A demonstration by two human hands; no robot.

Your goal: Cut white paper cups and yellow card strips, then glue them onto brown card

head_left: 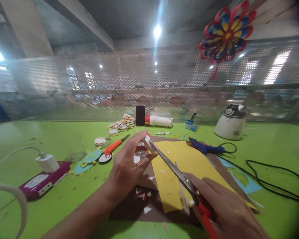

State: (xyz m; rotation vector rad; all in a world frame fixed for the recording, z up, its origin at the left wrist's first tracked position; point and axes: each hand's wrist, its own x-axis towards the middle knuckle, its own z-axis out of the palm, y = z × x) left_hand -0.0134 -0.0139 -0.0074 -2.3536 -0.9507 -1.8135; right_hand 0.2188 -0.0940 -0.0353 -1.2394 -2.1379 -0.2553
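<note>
My left hand (123, 166) pinches a small white paper cup piece (149, 144) with a red edge between thumb and fingers. In my right hand (221, 202) are scissors (173, 168) with red handles, their blade tips against the piece. Whether the blades are fully closed is hard to tell. Below both hands lies a yellow sheet (199, 162) over dark brown card (124, 209). White paper scraps (147, 209) are scattered on the card. Just past my left fingers sits a white disc (137, 160), partly covered.
Left stand a purple power strip (43, 181) with a charger, an orange-handled cutter (113, 146) and blue discs (82, 168). Behind are a paper cup stack (160, 121), a phone-like black slab (140, 115) and finished-looking cup pieces (122, 124). Right: blue glue gun (206, 147), cable, white bottle (230, 124).
</note>
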